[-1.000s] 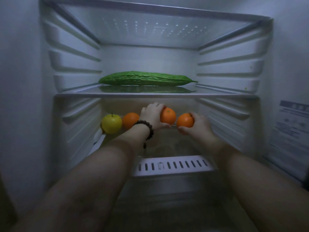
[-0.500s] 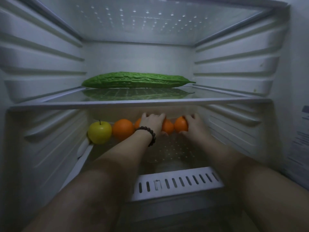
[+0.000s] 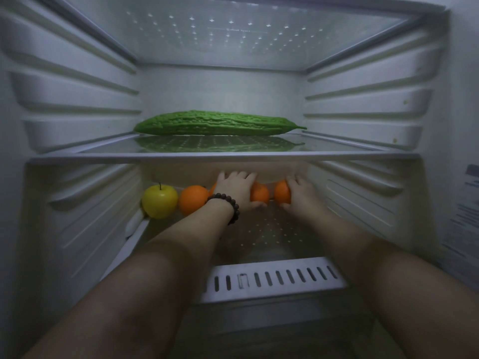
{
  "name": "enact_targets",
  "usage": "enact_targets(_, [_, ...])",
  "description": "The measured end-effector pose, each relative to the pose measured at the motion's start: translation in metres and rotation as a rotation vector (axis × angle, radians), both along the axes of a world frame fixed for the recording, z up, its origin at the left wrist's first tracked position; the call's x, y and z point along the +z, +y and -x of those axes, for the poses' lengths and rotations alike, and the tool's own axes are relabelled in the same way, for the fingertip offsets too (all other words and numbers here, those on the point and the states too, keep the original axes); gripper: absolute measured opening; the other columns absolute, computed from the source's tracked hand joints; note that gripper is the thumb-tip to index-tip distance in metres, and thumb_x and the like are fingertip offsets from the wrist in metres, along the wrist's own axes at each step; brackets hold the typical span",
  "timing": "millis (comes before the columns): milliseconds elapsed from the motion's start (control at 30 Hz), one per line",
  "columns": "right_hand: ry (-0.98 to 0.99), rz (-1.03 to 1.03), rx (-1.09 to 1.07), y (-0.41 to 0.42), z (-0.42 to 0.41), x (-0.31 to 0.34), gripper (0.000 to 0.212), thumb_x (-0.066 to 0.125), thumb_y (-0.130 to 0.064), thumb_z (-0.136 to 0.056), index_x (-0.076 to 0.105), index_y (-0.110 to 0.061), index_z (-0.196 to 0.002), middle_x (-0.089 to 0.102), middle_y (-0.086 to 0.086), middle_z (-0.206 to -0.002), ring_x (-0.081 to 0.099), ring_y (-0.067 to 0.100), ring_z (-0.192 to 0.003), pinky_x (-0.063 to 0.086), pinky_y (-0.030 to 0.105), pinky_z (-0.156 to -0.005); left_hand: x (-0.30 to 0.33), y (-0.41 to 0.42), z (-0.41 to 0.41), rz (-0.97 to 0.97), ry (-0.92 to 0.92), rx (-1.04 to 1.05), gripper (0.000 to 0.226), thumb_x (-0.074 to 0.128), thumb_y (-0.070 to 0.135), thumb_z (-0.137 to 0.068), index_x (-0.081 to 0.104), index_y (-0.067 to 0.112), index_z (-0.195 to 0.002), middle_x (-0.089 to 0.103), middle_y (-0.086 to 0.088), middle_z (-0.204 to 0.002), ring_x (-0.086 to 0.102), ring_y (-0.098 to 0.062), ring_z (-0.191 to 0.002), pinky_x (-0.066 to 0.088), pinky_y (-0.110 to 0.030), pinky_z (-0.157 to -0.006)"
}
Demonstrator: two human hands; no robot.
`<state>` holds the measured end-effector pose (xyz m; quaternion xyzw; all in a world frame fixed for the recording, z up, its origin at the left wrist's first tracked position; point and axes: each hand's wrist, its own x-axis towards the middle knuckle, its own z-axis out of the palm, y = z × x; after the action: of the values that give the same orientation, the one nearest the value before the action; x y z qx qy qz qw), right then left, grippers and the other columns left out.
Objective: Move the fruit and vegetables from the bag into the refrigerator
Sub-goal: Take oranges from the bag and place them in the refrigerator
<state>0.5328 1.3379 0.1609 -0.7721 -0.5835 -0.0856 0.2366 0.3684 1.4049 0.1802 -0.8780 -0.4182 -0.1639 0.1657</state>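
Inside the open refrigerator [image 3: 77, 104], one bitter gourd [image 3: 217, 123] lies lengthwise on the glass upper shelf [image 3: 223, 158], in the centre of the frame, its pointed tip toward the right wall. On the lower shelf [image 3: 272, 237], a row of fruit sits along the back: one yellow apple [image 3: 159, 202] at the left, touching one free orange [image 3: 194, 199] just to its right. A sliver of a further orange fruit [image 3: 213, 188] shows behind the left hand; most of it is hidden.

The left hand [image 3: 237, 189], with a dark bead bracelet [image 3: 228, 206] on the wrist, curls its fingers over the top of another orange [image 3: 260, 194], thumb beneath it, so only the right part of that fruit shows. The right hand [image 3: 298, 196] has its grip curled round the rightmost orange [image 3: 282, 195], whose right side is covered by the fingers. The two held oranges sit just beside each other, low at the back of the shelf; whether they rest on it cannot be told.

A white slotted vent panel [image 3: 274, 279] runs across the lower centre. A printed label [image 3: 466, 211] at the right edge is cut off and unreadable.
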Motion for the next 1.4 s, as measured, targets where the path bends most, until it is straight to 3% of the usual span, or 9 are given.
enact_targets(167, [0.030,-0.051,0.016,-0.016,0.012,0.006,0.079,0.065,-0.029,-0.085,0.019,-0.022,-0.149,0.016,0.008,-0.157,0.019,0.029,-0.143,0.022,0.045,-0.116,0.000,-0.018,0.013,0.003,-0.055,0.022,0.080,0.043,0.066,-0.085,0.019,0.023,-0.148,0.028,-0.003,-0.152,0.023,-0.024,-0.139,0.016,-0.049,-0.112])
enact_targets(433, [0.035,-0.093,0.126,-0.053,0.035,0.008,0.065,0.056,-0.037,-0.091,0.027,-0.022,-0.147,0.019,0.006,-0.157,0.016,0.026,-0.143,0.017,0.042,-0.116,-0.005,-0.059,0.046,-0.025,-0.152,0.080,0.070,0.036,0.062,-0.090,0.024,0.022,-0.146,0.034,-0.003,-0.149,0.027,-0.022,-0.137,0.021,-0.046,-0.110])
enact_targets(767, [0.008,-0.197,0.219,-0.125,0.077,0.001,0.054,0.055,-0.038,-0.090,0.045,-0.012,-0.136,0.037,0.015,-0.147,0.030,0.029,-0.138,0.026,0.043,-0.114,-0.006,-0.140,0.091,-0.055,-0.227,0.131,0.068,0.038,0.059,-0.090,0.028,0.021,-0.145,0.039,-0.003,-0.146,0.032,-0.021,-0.135,0.024,-0.043,-0.109])
enact_targets(967, [-0.018,-0.072,0.125,-0.196,0.120,-0.008,0.052,0.041,-0.043,-0.097,0.036,-0.017,-0.142,0.027,0.009,-0.153,0.021,0.026,-0.141,0.021,0.041,-0.113,-0.013,-0.210,0.127,-0.022,-0.304,0.114,0.059,0.040,0.056,-0.090,0.035,0.022,-0.137,0.043,-0.005,-0.138,0.036,-0.024,-0.128,0.029,-0.045,-0.105])
enact_targets(1133, [0.089,-0.138,0.125,-0.265,0.156,-0.029,0.056,0.048,-0.042,-0.094,0.039,-0.012,-0.140,0.029,0.011,-0.152,0.022,0.026,-0.141,0.022,0.040,-0.115,-0.038,-0.281,0.169,-0.033,-0.314,0.128,0.062,0.038,0.056,-0.089,0.036,0.020,-0.139,0.043,-0.004,-0.140,0.033,-0.025,-0.130,0.028,-0.044,-0.105])
enact_targets(1400, [0.173,-0.118,0.114,-0.376,0.200,-0.054,0.054,0.047,-0.042,-0.094,0.037,-0.018,-0.141,0.023,0.005,-0.155,0.017,0.021,-0.143,0.020,0.041,-0.117,-0.074,-0.384,0.209,0.041,-0.322,0.079,0.064,0.035,0.058,-0.090,0.032,0.022,-0.143,0.035,0.000,-0.148,0.025,-0.020,-0.138,0.021,-0.043,-0.111])
